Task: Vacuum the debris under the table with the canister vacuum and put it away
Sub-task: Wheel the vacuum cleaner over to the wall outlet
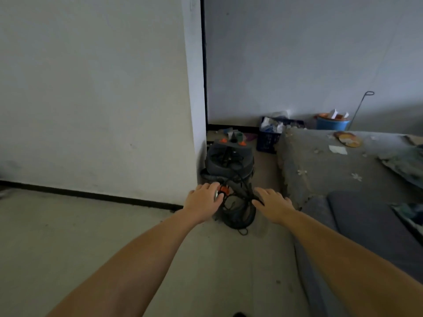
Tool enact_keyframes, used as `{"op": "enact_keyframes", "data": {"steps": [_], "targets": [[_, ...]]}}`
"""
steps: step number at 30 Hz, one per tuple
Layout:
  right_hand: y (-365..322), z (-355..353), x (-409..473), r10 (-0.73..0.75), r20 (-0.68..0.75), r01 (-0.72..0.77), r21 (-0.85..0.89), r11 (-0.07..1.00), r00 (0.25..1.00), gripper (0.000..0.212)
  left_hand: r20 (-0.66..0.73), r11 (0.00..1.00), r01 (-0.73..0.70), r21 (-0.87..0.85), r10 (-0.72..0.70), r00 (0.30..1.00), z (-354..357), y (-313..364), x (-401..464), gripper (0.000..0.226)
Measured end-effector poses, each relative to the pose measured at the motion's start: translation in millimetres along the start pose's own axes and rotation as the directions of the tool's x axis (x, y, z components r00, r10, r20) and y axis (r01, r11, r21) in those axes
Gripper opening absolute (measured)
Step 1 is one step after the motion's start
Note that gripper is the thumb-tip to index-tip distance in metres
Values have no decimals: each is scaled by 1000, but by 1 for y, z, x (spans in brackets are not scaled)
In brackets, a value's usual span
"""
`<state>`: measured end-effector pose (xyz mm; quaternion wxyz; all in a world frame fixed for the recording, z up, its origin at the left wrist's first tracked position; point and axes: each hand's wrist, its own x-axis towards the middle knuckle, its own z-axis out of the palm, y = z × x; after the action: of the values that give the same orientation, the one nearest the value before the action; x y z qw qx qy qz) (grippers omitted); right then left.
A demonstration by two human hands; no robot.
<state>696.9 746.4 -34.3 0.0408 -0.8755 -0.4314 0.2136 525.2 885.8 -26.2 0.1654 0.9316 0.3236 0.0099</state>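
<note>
One canister vacuum [229,162] on the floor at the wall corner [196,133], dark, with two orange clips on top, beside one coiled black hose [239,213]. Two hands out front: left hand [202,197] curled around a silvery, orange-tipped hose fitting [220,191]; right hand [272,202] flat, fingers straight, touching the coil. Behind, one dark crate [267,138], one blue bucket [330,124]. Right, one grey mattress [332,161].

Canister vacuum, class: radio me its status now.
Both hands on the hose bundle: left hand, right hand. Canister vacuum at wall corner. Mattress close right.
</note>
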Motion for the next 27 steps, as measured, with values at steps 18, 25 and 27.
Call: {"op": "enact_keyframes", "data": {"steps": [18, 25, 27], "targets": [[23, -66, 335, 42, 111, -49, 63, 997, 993, 56, 153, 996, 43, -73, -31, 988, 16, -69, 338, 52], [23, -48, 447, 112, 205, -155, 206, 966, 972, 53, 293, 1000, 13, -25, -5, 956, 50, -112, 453, 51], [23, -30, 488, 113, 188, -167, 300, 939, 976, 49, 331, 1000, 11, -12, -6, 944, 75, -124, 487, 51]]}}
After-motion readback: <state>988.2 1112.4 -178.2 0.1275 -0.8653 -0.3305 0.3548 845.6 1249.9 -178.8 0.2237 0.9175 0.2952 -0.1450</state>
